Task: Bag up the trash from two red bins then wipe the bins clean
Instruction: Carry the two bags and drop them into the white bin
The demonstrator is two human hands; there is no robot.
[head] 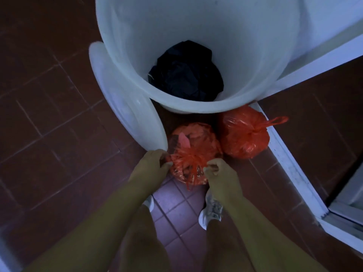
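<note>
Your left hand (pixel 152 163) and right hand (pixel 220 171) each pinch the bunched top of a red bag (pixel 194 148) at lower center, fingers curled on the plastic. A second bag (pixel 245 134), knotted, sits just beside it on the right, both on the tile floor (pixel 59 114). Above them, a white bin (pixel 196 107) fills the upper center with a black bag (pixel 186 73) inside and a lid (pixel 121 95) at its left.

drum (pixel 137 26) top cropped, left shoe (pixel 150 202) half-hidden

white barrel (pixel 196 107) and its lid (pixel 125 107) crowd the 2 red bags (pixel 245 134); tiled floor (pixel 49 124) left lies open.
</note>
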